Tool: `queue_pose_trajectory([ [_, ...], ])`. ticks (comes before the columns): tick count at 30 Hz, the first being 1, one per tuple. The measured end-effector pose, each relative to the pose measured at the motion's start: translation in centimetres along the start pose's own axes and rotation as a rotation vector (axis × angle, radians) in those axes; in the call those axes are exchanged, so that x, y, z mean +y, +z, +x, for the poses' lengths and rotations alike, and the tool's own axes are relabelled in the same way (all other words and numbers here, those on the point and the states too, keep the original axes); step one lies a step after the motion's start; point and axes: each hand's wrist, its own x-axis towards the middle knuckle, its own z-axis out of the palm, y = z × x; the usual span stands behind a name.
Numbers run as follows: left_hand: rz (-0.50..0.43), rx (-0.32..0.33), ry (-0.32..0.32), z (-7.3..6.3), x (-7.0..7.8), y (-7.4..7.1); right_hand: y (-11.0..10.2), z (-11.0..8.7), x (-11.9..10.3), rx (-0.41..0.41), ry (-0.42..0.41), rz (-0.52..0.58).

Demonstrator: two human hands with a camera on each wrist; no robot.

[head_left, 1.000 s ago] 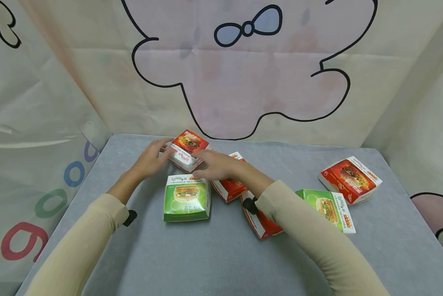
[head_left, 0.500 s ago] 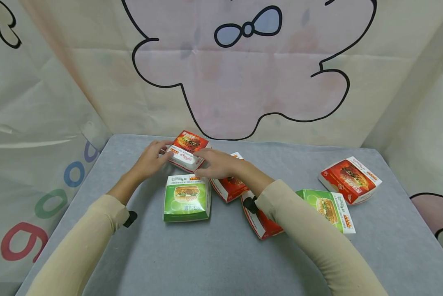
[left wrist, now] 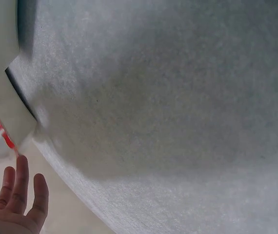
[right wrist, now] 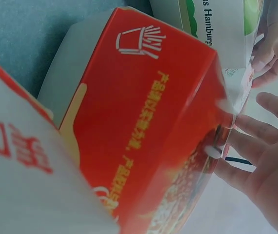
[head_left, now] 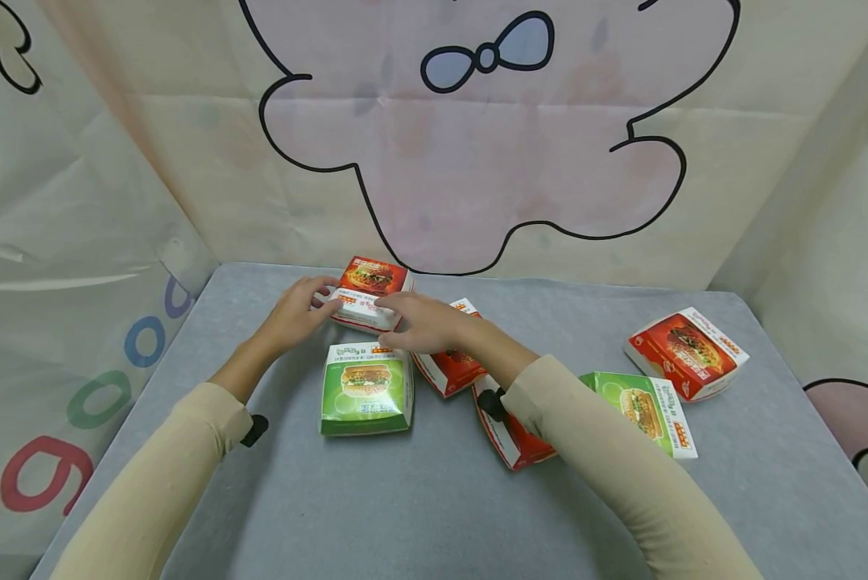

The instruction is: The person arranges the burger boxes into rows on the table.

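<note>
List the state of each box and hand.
Far red box, closed
Left green box, closed
Middle red box, closed where visible
Near red box, closed where visible
Right green box, closed
Right red box, closed
Left hand, fingers at far red box
Right hand, fingers extended

Head view: looks forward and down over the table (head_left: 296, 515) towards the printed backdrop (head_left: 405, 153), the widest of the three. Left wrist view: close over the table, its edge aslant; the left hand (left wrist: 17, 207), shared with the head view, lies lower left. Right wrist view: very near a red box (right wrist: 134, 97), sharing the right hand (right wrist: 275, 170) with the head view.
</note>
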Motion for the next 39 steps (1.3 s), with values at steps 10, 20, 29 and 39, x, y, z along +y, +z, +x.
queue_pose_trajectory([
  [10, -0.006, -0.005, -0.016, 0.0, 0.3, 0.2, -0.1, -0.2, 0.4, 0.007, 0.013, 0.0],
  [20, -0.036, -0.014, 0.006, 0.2, 0.3, 0.5, -0.3, -0.4, 0.6, -0.002, 0.021, 0.015],
  [29, -0.061, -0.027, 0.018, 0.5, 0.3, 0.8, -0.5, -0.4, 1.1, -0.008, 0.069, 0.001],
  [39, -0.075, -0.041, 0.019, 0.4, 0.5, 0.8, -0.5, -0.5, 1.0, -0.024, 0.082, 0.0],
])
